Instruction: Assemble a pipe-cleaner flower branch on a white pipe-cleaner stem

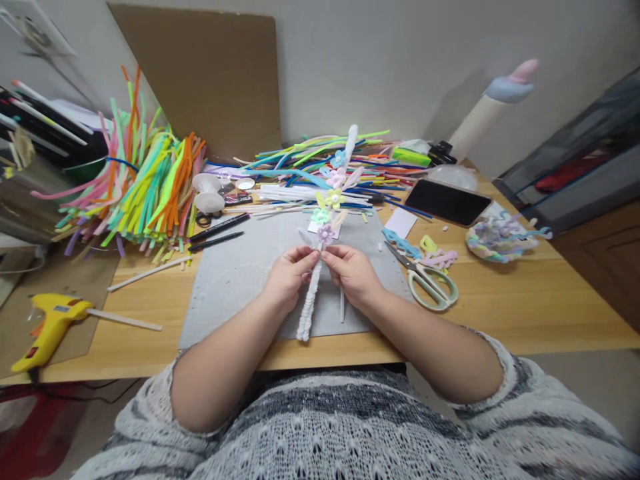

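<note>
Between my hands is a long white braided pipe-cleaner strip (311, 303), with small pastel flowers set along its far half. The nearest flower to my fingers is a lilac one (325, 233); green, yellow, pink and blue ones follow toward the far tip. My left hand (289, 273) pinches the strip near its middle. Just opposite, my right hand (354, 272) pinches at the same spot, below the lilac flower. A thin white pipe-cleaner end (343, 305) hangs under my right hand. What exactly lies between the fingertips is hidden.
A grey cutting mat (230, 287) lies beneath my hands. Scissors (431, 283) and a phone (447, 201) are at the right. Leftward are a yellow glue gun (53, 323), black pens (220, 228) and bundled pipe cleaners (150, 180). A cardboard sheet (210, 80) leans on the wall.
</note>
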### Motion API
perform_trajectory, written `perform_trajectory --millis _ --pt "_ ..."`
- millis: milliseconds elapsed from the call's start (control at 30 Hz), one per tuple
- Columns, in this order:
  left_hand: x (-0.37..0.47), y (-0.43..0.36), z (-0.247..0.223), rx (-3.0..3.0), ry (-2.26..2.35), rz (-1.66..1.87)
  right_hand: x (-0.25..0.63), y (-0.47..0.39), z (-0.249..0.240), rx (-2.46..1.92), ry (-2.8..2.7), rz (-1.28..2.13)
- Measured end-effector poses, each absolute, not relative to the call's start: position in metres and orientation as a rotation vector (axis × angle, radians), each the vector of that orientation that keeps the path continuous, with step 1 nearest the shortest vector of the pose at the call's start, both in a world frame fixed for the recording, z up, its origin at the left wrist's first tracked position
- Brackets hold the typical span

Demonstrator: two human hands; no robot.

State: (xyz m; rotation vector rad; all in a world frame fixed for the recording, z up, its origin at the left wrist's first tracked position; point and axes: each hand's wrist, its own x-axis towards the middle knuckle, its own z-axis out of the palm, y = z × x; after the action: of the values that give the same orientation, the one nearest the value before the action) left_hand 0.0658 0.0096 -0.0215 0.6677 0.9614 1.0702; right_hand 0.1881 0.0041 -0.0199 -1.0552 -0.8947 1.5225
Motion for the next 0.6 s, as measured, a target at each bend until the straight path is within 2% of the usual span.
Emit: perform_trajectory --millis 600 --pt "0.0692 0.0080 -0.0245 0.882 1.067 1.249 0.1876 0.0054 -0.0261 -1.077 -0.994 1.460"
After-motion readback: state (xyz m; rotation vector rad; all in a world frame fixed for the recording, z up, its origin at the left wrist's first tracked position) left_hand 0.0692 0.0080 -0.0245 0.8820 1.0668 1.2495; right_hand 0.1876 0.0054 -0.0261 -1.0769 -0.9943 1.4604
